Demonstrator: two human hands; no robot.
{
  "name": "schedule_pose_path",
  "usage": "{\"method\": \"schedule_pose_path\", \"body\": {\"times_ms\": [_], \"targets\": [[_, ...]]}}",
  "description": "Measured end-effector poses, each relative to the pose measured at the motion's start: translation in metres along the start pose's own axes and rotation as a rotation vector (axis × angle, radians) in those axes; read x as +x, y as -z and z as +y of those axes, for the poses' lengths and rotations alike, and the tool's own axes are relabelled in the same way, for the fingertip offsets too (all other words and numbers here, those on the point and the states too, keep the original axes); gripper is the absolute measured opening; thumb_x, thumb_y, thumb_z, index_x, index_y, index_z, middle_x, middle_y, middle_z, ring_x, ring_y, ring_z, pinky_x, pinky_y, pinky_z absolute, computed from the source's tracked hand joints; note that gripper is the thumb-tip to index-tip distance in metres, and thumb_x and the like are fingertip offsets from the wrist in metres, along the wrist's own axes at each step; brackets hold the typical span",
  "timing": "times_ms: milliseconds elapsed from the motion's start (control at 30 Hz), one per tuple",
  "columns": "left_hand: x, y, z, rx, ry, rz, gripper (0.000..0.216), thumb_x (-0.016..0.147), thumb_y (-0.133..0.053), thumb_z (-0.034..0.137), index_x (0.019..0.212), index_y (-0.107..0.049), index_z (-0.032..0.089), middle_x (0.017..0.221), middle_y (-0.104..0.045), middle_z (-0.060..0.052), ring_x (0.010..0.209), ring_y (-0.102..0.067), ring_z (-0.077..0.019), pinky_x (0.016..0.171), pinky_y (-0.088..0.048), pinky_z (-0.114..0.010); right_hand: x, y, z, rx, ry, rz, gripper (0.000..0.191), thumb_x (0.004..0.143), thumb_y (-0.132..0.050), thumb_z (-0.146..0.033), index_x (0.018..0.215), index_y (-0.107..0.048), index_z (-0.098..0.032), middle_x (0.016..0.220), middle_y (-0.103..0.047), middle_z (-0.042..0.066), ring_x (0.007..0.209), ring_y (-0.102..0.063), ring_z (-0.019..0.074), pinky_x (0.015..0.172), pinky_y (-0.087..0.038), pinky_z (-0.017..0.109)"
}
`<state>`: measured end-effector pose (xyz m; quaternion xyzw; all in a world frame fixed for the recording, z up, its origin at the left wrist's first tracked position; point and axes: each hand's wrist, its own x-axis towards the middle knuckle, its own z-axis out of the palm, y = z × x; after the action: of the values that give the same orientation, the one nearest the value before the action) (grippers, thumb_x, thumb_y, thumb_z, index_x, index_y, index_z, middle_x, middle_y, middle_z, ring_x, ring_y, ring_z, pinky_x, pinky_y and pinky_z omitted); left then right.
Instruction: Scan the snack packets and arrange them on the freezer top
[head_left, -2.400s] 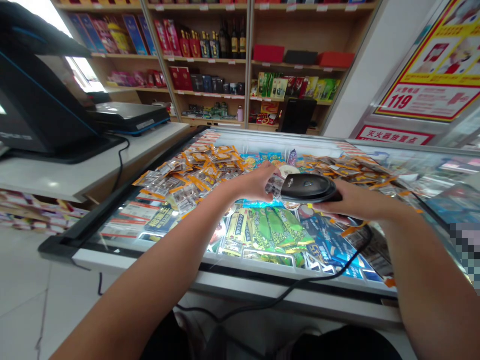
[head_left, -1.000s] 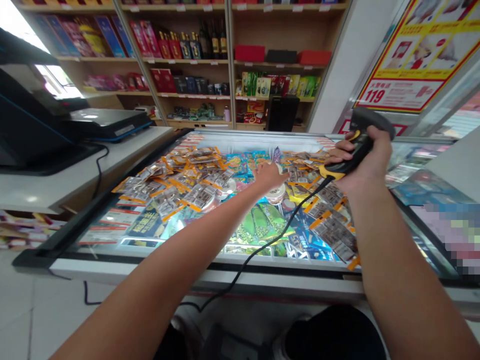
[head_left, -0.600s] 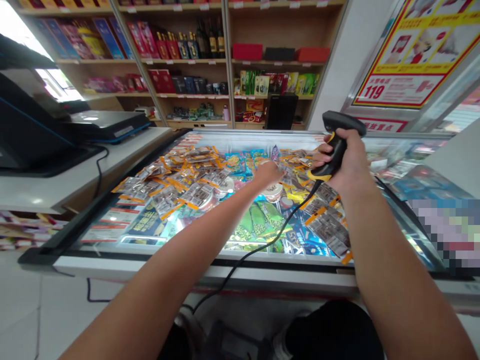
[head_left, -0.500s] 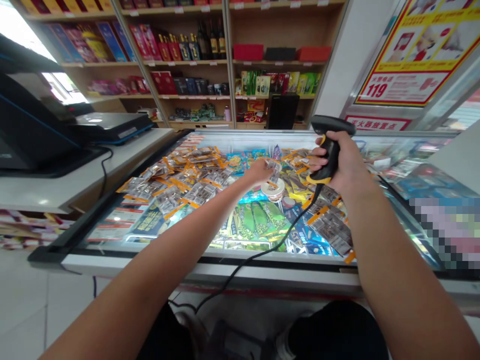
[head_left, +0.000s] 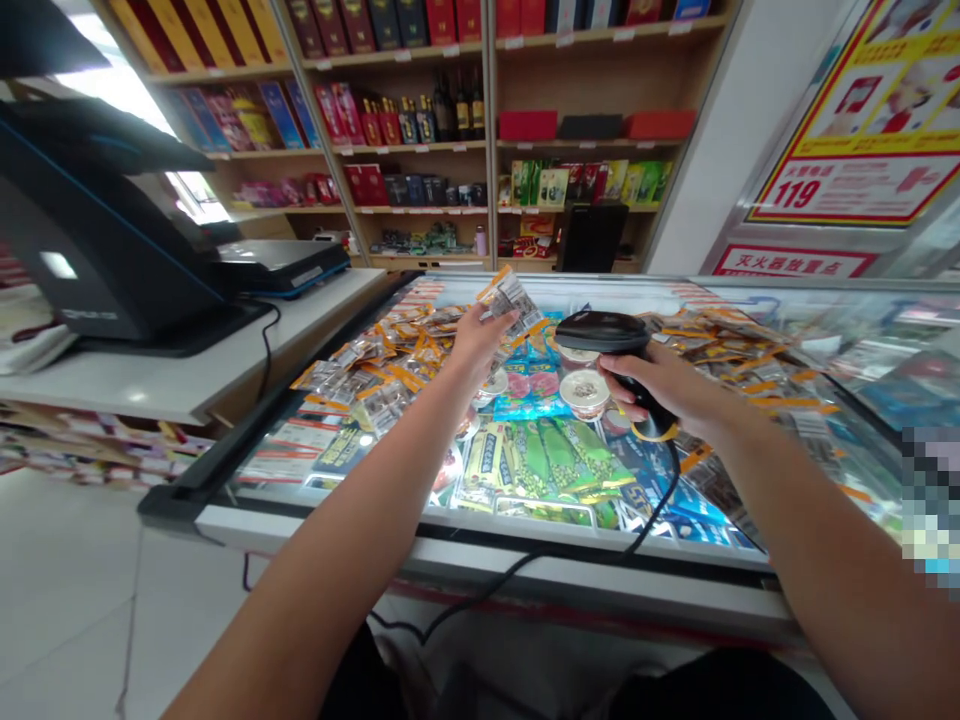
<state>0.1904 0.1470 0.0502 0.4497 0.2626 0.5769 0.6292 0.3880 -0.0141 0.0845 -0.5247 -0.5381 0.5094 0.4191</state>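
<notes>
Snack packet (head_left: 510, 298) pinched by left hand (head_left: 478, 338) fingers; right hand (head_left: 656, 385) clenched round barcode scanner (head_left: 604, 332); far-right poster (head_left: 862, 130) reads "119"

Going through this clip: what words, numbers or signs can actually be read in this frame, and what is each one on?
"119": on the yellow and red poster, upper right.
"灭火器放置点": on the red sign just below it.
Too small or blurred to read: the print on the packet in the left hand, the mark on the scanner in the right hand, the shelf tags, the green wrappers.
</notes>
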Motion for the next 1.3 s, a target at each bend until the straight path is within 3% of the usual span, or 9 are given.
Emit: {"method": "schedule_pose_path", "body": {"times_ms": [300,467,533,667,767,900,1100,1200,1300], "targets": [[-0.001,0.002,0.006,0.074,0.041,0.027,0.026,0.075,-0.078,0.016,0.099,-0.067,0.019,0.08,-0.071,0.0,0.065,-0.063,-0.0118,0.062,-0.044,-0.024,0.002,0.001,0.003,-0.129,0.064,0.027,0.026,0.087,-0.07,-0.043,0.081,-0.056,-0.022,0.057,-0.049,-0.003,0.042,-0.044,0.0106,0.042,-0.035,0.027],[0.006,0.009,0.011,0.167,-0.009,0.001,0.026,0.08,-0.073,0.017,0.104,-0.064,0.019,0.093,-0.074,-0.004,0.08,-0.069,-0.0165,0.074,-0.051,-0.028,0.002,0.003,0.003,-0.095,0.078,0.036,0.026,0.087,-0.07,-0.042,0.08,-0.056,-0.022,0.056,-0.049,-0.003,0.042,-0.043,0.0101,0.04,-0.033,0.026],[0.009,0.016,0.018,0.442,-0.183,0.016,0.024,0.084,-0.066,0.013,0.107,-0.064,0.019,0.101,-0.074,-0.006,0.093,-0.069,-0.02,0.085,-0.052,-0.033,0.001,0.002,0.0,-0.075,0.09,0.066,0.028,0.087,-0.07,-0.041,0.076,-0.054,-0.021,0.056,-0.049,-0.003,0.042,-0.043,0.0098,0.04,-0.032,0.025],[0.006,0.034,0.037,1.301,-0.558,0.123,0.035,0.089,-0.05,0.007,0.113,-0.069,0.023,0.117,-0.07,-0.011,0.117,-0.058,-0.0303,0.103,-0.042,-0.045,0.001,0.004,-0.006,0.027,0.117,0.167,0.026,0.085,-0.07,-0.036,0.074,-0.054,-0.02,0.055,-0.048,-0.003,0.039,-0.042,0.0087,0.04,-0.028,0.024],[-0.003,0.042,0.041,1.708,-0.528,0.14,0.039,0.092,-0.045,0.009,0.117,-0.071,0.023,0.125,-0.066,-0.014,0.127,-0.048,-0.0379,0.102,-0.039,-0.051,0.003,0.01,-0.007,0.127,0.128,0.233,0.017,0.083,-0.07,-0.033,0.084,-0.059,-0.02,0.055,-0.049,-0.004,0.038,-0.043,0.009,0.039,-0.029,0.023],[-0.011,0.039,0.036,1.928,-0.343,-0.002,0.034,0.09,-0.049,0.014,0.113,-0.073,0.018,0.12,-0.066,-0.018,0.125,-0.047,-0.0417,0.1,-0.036,-0.055,0.006,0.024,-0.009,0.257,0.165,0.309,0.015,0.08,-0.07,-0.029,0.084,-0.058,-0.019,0.055,-0.049,-0.004,0.039,-0.042,0.0085,0.038,-0.03,0.022],[-0.022,0.01,0.031,1.9,-0.476,0.005,0.034,0.093,-0.046,0.024,0.118,-0.069,0.02,0.129,-0.062,-0.016,0.126,-0.047,-0.0375,0.105,-0.032,-0.056,-0.004,0.064,-0.018,0.697,0.281,0.232,0.021,0.071,-0.069,-0.021,0.085,-0.054,-0.02,0.055,-0.043,-0.009,0.041,-0.038,0.0054,0.041,-0.039,0.02],[-0.028,-0.025,0.007,1.757,-0.454,-0.186,0.037,0.094,-0.046,0.027,0.125,-0.065,0.022,0.131,-0.063,-0.012,0.125,-0.05,-0.0349,0.106,-0.035,-0.054,-0.013,0.085,-0.021,1.019,0.395,0.017,0.029,0.068,-0.067,-0.018,0.089,-0.049,-0.022,0.053,-0.037,-0.012,0.037,-0.037,0.0042,0.04,-0.039,0.019],[-0.028,-0.071,-0.032,1.61,-0.29,-0.471,0.044,0.094,-0.052,0.037,0.133,-0.06,0.018,0.135,-0.062,-0.015,0.126,-0.053,-0.0337,0.106,-0.041,-0.048,-0.017,0.099,-0.018,1.256,0.481,-0.132,0.031,0.068,-0.065,-0.019,0.09,-0.044,-0.025,0.051,-0.035,-0.014,0.033,-0.038,0.0049,0.038,-0.038,0.02]]}}
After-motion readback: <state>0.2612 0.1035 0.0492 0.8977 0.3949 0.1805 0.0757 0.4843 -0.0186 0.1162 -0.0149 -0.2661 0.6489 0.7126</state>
